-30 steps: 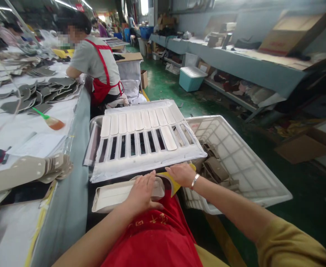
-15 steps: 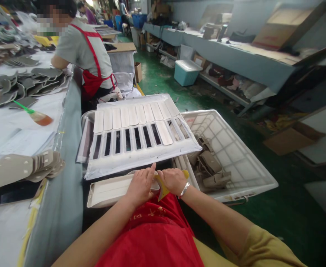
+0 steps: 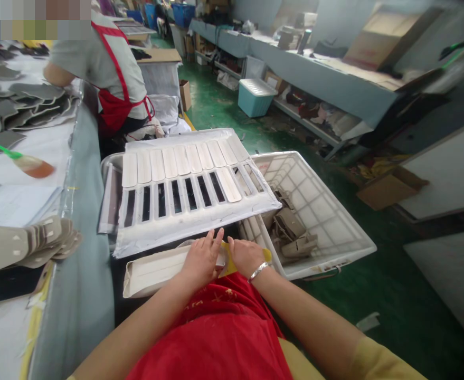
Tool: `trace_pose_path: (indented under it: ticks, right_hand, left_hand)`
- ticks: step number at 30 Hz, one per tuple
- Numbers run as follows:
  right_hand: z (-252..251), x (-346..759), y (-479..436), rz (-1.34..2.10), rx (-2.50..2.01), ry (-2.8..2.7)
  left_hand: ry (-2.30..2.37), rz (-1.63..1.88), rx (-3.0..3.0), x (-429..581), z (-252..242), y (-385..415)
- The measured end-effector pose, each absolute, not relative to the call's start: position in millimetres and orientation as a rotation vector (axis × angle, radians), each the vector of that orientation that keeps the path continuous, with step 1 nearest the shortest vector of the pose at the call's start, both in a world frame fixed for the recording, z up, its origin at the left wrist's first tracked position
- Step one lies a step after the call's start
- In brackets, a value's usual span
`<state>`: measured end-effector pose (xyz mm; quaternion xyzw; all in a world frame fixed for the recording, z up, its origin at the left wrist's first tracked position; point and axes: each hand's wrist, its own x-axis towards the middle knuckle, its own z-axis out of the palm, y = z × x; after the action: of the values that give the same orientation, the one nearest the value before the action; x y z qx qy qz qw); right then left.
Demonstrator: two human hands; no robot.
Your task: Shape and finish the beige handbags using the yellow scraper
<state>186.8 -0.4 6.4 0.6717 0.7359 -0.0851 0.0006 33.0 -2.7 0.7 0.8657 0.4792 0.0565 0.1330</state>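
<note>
A long beige piece with a pale flat face and folded-up edges (image 3: 154, 270) lies across my lap. My left hand (image 3: 200, 259) grips its right end, fingers stretched over the top and thumb at the near side. Closed around a flat yellow scraper (image 3: 268, 255) is my right hand (image 3: 246, 257), close beside the left. The scraper's blade meets the piece's right end; the exact contact is hidden by my fingers. Just beyond my hands, a white slotted frame (image 3: 200, 220) carries a row of off-white strips (image 3: 170, 161), and one more strip (image 3: 229, 184) lies in the lower row.
At right stands a white plastic crate (image 3: 327, 219) with folded beige pieces (image 3: 291, 224) inside. The left table edge (image 3: 93, 221) holds stacked grey-beige pieces (image 3: 45, 235) and a green-handled brush (image 3: 36, 165). A co-worker in a red apron (image 3: 116, 105) sits ahead.
The view has shifted slightly to the right. The yellow scraper has turned flatter, its lower corner no longer pointing down over the apron. Both hands stay at the piece's right end.
</note>
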Motion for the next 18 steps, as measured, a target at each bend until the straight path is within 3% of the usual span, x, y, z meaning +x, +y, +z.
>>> trace_pose_path:
  ticks: [9, 18]
  right_hand:
    - [7.5, 164.2, -0.5, -0.238, 2.178, 2.217]
    - [-1.5, 151.3, 6.2, -0.09, 2.233, 2.246]
  left_hand:
    - [1.313, 0.094, 2.535, 21.6, 6.9, -2.0]
    - [1.519, 0.297, 2.387, 15.7, 7.2, -2.7]
